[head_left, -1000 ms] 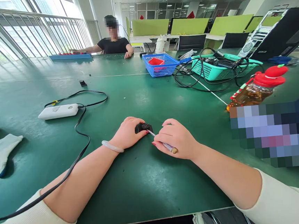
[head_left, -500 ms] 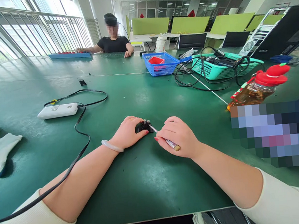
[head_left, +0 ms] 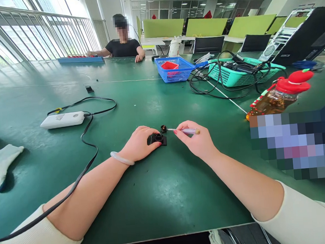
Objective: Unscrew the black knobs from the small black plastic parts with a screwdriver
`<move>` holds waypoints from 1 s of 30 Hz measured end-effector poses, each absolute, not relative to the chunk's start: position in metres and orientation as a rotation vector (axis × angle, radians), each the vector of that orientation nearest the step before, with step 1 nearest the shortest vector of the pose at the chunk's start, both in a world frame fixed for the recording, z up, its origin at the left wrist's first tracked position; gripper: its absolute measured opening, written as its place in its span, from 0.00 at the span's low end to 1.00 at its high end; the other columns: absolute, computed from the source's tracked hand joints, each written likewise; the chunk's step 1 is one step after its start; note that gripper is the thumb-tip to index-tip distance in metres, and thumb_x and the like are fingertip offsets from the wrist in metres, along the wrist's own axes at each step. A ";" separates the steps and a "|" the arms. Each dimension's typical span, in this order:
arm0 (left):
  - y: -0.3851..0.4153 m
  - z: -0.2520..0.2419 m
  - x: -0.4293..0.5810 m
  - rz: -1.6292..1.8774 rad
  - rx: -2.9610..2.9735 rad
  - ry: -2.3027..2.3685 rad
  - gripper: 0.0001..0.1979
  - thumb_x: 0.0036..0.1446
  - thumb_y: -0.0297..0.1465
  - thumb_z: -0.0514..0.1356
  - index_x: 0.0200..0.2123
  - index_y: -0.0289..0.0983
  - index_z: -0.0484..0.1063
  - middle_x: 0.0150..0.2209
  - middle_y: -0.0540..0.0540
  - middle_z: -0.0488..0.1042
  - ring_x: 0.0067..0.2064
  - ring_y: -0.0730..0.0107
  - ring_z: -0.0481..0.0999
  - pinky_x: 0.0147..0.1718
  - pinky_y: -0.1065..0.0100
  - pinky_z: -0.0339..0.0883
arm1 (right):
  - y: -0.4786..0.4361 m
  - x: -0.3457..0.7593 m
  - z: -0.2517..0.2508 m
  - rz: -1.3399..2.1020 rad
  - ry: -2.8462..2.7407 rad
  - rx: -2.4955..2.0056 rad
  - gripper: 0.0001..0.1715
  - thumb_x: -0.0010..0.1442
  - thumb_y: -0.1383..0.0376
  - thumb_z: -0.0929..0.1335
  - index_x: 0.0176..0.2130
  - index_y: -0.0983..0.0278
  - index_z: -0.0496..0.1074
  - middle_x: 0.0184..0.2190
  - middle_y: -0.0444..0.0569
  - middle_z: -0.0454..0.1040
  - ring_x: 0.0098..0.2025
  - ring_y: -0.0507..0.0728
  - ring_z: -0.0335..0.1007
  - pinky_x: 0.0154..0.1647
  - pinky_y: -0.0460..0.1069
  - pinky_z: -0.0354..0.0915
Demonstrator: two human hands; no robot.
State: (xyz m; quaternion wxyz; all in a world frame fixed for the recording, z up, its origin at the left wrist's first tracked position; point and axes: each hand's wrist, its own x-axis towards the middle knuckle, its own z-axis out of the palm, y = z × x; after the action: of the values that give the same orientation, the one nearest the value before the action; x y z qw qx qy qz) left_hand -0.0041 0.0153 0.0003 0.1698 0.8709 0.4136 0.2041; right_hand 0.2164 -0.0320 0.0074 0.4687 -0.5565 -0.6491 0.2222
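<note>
- Left hand (head_left: 141,144): partly curled, thumb and fingers gripping the black block (head_left: 161,140), which rests on the desk (head_left: 158,206) at the fingertips.
- Right hand (head_left: 198,141): closed, thumb and fingers pinching the thin tool (head_left: 191,131), its shaft pointing toward the left hand.
- Small round part (head_left: 163,129): dark, at the tool's tip, between the two hands and just beside the black block; contact with the tip cannot be told.
- Bracelet (head_left: 122,159): pale, around the wrist behind the left hand.
- White box (head_left: 62,121): left of the left hand and beyond it, well apart.
- Bottle (head_left: 277,98): red-lidded, right of the right hand and beyond it.
- Blue basket (head_left: 175,75): far beyond both hands, holding a red container (head_left: 169,66).
</note>
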 end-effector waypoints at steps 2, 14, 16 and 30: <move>0.015 0.001 -0.004 0.580 2.471 1.177 0.17 0.57 0.41 0.61 0.48 0.42 0.75 0.48 0.45 0.78 0.56 0.52 0.70 0.60 0.50 0.62 | -0.028 0.218 0.006 0.643 -1.444 -1.409 0.11 0.55 0.55 0.71 0.33 0.61 0.73 0.25 0.44 0.74 0.25 0.52 0.67 0.28 0.48 0.62; 0.015 0.000 -0.004 0.571 2.483 1.187 0.18 0.58 0.41 0.61 0.49 0.41 0.75 0.49 0.44 0.78 0.57 0.52 0.69 0.60 0.50 0.62 | -0.031 0.216 0.001 0.714 -1.540 -1.361 0.11 0.58 0.56 0.69 0.35 0.61 0.73 0.27 0.45 0.75 0.26 0.52 0.68 0.28 0.48 0.63; 0.015 0.001 -0.004 0.556 2.483 1.190 0.18 0.58 0.41 0.61 0.49 0.41 0.75 0.49 0.45 0.78 0.57 0.53 0.69 0.60 0.51 0.62 | -0.029 0.217 0.001 0.756 -1.490 -1.414 0.10 0.57 0.57 0.69 0.35 0.61 0.73 0.27 0.44 0.76 0.25 0.51 0.68 0.28 0.48 0.64; 0.014 0.001 -0.004 0.535 2.472 1.200 0.18 0.59 0.42 0.60 0.50 0.42 0.75 0.50 0.44 0.78 0.59 0.51 0.68 0.59 0.50 0.63 | -0.011 0.226 0.005 1.033 -0.723 -1.362 0.13 0.53 0.57 0.73 0.31 0.63 0.70 0.20 0.44 0.73 0.16 0.49 0.63 0.14 0.45 0.56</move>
State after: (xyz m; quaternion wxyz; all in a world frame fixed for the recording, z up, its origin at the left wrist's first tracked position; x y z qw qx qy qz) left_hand -0.0041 0.0138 0.0012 0.1701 0.8702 0.4224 0.1883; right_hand 0.2265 -0.0111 0.0052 0.5993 -0.5875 -0.3118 0.4455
